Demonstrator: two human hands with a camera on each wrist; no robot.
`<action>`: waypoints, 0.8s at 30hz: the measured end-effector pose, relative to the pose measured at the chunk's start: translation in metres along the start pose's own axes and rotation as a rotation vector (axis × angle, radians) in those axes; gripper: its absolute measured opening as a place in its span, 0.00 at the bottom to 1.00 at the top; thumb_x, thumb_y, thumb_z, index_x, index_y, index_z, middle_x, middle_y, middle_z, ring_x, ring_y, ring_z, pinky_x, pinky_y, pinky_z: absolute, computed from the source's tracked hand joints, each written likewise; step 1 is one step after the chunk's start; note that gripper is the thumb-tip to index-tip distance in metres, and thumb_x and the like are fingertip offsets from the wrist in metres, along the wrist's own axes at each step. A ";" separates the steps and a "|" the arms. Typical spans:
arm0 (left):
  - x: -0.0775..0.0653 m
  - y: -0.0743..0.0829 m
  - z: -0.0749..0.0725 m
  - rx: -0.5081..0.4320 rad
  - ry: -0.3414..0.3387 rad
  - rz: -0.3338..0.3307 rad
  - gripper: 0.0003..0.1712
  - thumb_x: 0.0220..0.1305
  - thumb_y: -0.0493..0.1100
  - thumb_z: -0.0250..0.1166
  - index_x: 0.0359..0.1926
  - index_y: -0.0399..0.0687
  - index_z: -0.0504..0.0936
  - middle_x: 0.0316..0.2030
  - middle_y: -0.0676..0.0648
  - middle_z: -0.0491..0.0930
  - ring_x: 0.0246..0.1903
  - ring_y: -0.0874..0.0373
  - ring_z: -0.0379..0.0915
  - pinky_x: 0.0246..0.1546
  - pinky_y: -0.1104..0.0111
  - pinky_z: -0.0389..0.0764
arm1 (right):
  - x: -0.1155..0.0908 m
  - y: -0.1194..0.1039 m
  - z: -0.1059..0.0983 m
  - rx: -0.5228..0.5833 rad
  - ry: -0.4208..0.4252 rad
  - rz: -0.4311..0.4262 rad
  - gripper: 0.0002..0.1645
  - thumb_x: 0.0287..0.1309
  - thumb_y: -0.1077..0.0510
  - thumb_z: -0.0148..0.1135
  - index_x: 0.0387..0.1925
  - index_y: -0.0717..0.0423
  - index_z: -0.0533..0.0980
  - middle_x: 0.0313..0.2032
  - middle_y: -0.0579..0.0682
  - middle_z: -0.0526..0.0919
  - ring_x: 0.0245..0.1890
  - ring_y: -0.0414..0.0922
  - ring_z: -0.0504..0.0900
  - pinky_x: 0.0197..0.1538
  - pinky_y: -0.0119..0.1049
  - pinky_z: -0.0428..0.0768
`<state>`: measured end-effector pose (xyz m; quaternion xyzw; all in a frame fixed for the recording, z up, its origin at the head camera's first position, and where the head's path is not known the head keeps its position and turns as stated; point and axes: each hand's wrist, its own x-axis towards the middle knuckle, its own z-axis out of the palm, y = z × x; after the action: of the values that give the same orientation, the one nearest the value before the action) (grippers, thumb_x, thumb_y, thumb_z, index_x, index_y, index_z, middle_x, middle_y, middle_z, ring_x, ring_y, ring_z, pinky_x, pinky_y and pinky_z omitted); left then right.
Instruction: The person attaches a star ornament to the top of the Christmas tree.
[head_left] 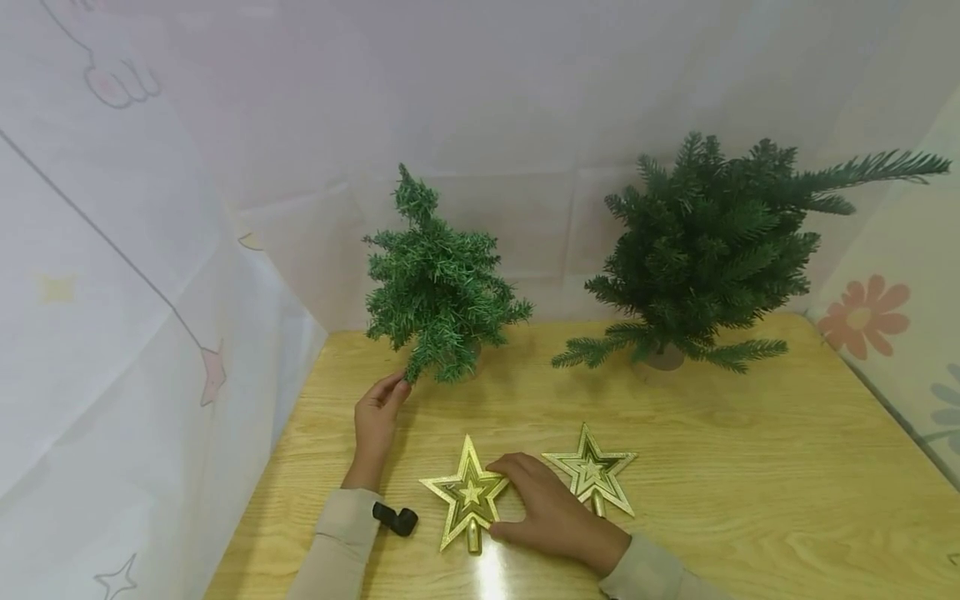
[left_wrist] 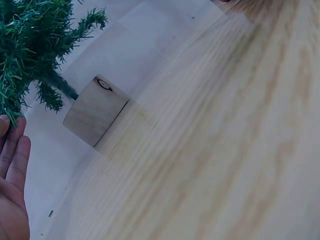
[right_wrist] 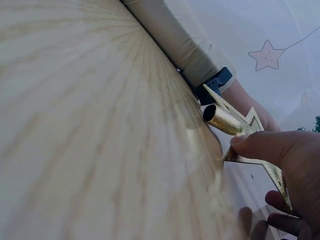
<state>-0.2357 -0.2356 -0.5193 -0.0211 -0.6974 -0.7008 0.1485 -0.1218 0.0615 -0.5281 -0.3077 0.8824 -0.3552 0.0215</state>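
Note:
My left hand (head_left: 377, 419) pinches a low branch tip of the small green artificial Christmas tree (head_left: 442, 287); in the left wrist view this tree stands on a round wooden base (left_wrist: 96, 111). With thumb and fingers, my right hand (head_left: 552, 514) holds a gold star tree topper (head_left: 470, 493) by its right side. In the right wrist view, the thumb presses beside the topper's hollow socket (right_wrist: 223, 120). A second gold star topper (head_left: 591, 468) lies on the table to the right, its socket partly behind my right hand.
A darker, fuller artificial tree (head_left: 705, 250) stands at the back right, one long branch (head_left: 877, 171) reaching out sideways. Both trees are near the back edge of the wooden table (head_left: 750, 450). Behind hangs a pale printed cloth (head_left: 540, 92).

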 end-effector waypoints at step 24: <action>-0.004 0.015 0.001 0.011 -0.034 0.007 0.18 0.68 0.40 0.63 0.56 0.38 0.80 0.47 0.45 0.82 0.48 0.58 0.80 0.53 0.68 0.79 | 0.001 -0.004 -0.001 0.032 0.095 -0.025 0.38 0.53 0.40 0.71 0.64 0.42 0.69 0.50 0.32 0.71 0.50 0.35 0.71 0.52 0.42 0.76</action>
<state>-0.2286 -0.2338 -0.5057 -0.0344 -0.7038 -0.6958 0.1391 -0.1210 0.0598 -0.5246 -0.3012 0.8726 -0.3839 -0.0200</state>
